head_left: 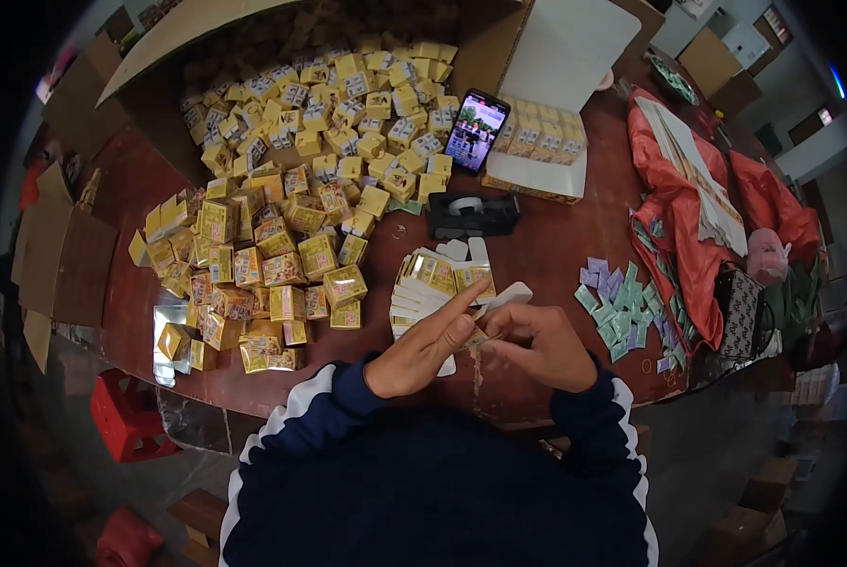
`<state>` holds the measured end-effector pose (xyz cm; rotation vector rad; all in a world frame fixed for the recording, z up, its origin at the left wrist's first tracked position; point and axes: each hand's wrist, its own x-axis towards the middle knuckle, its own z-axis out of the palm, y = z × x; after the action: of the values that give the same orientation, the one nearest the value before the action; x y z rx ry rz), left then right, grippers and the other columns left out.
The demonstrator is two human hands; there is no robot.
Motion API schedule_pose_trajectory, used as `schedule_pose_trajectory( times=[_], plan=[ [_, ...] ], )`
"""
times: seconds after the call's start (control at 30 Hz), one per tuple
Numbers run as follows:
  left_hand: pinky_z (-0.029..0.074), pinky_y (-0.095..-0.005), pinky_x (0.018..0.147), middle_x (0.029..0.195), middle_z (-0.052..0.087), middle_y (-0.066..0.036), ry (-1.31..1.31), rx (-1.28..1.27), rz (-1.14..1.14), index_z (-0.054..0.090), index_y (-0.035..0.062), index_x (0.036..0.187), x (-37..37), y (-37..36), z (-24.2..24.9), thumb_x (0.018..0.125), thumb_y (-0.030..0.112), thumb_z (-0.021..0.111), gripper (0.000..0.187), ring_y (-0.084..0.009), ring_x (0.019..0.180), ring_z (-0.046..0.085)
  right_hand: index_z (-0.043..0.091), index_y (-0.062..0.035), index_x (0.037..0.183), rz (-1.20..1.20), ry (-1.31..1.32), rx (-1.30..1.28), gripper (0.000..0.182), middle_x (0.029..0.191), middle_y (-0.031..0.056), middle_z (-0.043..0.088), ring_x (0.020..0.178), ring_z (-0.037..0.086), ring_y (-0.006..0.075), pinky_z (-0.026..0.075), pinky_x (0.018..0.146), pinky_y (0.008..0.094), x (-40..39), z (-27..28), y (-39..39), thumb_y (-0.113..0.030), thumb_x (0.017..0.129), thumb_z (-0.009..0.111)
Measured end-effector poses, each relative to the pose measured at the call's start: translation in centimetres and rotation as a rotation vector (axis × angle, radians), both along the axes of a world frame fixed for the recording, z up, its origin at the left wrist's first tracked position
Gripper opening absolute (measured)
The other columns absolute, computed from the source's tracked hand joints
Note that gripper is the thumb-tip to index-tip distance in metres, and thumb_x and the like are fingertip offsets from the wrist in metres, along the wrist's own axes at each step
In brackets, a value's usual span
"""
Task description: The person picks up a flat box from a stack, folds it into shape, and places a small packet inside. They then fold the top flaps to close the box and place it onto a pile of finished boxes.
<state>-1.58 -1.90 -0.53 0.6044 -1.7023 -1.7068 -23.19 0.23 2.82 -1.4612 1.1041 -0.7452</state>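
My left hand [421, 348] is stretched out flat over the near edge of a fanned stack of flat, unfolded cartons [412, 300], its index finger pointing up and to the right. Just right of it, my right hand [542, 342] has thumb and fingers pinched together. Something thin shows between the two hands, too small to make out. The stack shows white flaps and yellow printed faces, and my hands cover part of it.
Left of the stack lies a heap of folded yellow boxes [282, 269]; a big cardboard box [140, 85] of smaller ones stands behind. A tape dispenser [473, 217], phone [477, 132], green and purple sachets [622, 312], red plastic bag [674, 180] and red stool [126, 416] are around.
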Motion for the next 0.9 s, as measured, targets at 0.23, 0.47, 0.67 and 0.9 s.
schedule_pose_trajectory(
  times=[0.23, 0.47, 0.67, 0.9],
  plan=[
    [0.030, -0.0342, 0.114, 0.150, 0.041, -0.020, -0.009, 0.067, -0.126, 0.022, 0.0013, 0.156, 0.5, 0.0, 0.7, 0.107, 0.034, 0.043, 0.062, -0.0266, 0.139, 0.040, 0.069, 0.0014, 0.102, 0.319, 0.055, -0.139, 0.025, 0.099, 0.0106, 0.068, 0.085, 0.068, 0.0182, 0.057, 0.071, 0.0293, -0.1, 0.6, -0.5, -0.014, 0.084, 0.078],
    [0.045, -0.0328, 0.102, 0.130, 0.060, -0.014, -0.163, 0.012, -0.060, 0.034, 0.0004, 0.150, 1.6, -0.1, 1.6, 0.093, 0.016, 0.071, 0.071, -0.0208, 0.119, 0.058, 0.070, -0.0006, 0.109, 0.383, 0.074, -0.409, 0.037, 0.115, 0.0117, 0.063, 0.097, 0.067, 0.0178, 0.057, 0.075, 0.0285, 0.2, 0.2, -0.8, -0.017, 0.079, 0.083],
    [0.049, -0.0296, 0.095, 0.124, 0.061, -0.011, 0.283, 0.243, 0.238, 0.038, 0.0038, 0.144, 0.5, 0.6, 1.8, 0.092, 0.007, 0.070, 0.061, -0.0152, 0.111, 0.061, 0.050, -0.0020, 0.139, -0.204, -0.146, -0.372, 0.065, 0.132, 0.0139, 0.056, 0.109, 0.064, 0.0245, 0.052, 0.096, 0.0365, 1.1, 0.0, 0.6, -0.022, 0.084, 0.079],
    [0.049, -0.0268, 0.088, 0.128, 0.052, -0.009, 0.211, 0.052, 0.238, 0.046, 0.0061, 0.140, -0.3, 1.8, 1.5, 0.099, 0.008, 0.059, 0.043, -0.0136, 0.104, 0.059, 0.044, 0.0042, 0.142, -0.226, -0.319, -0.303, 0.066, 0.131, 0.0186, 0.055, 0.118, 0.058, 0.0233, 0.046, 0.099, 0.0331, 4.2, -2.7, 1.9, -0.029, 0.091, 0.070]
  ],
)
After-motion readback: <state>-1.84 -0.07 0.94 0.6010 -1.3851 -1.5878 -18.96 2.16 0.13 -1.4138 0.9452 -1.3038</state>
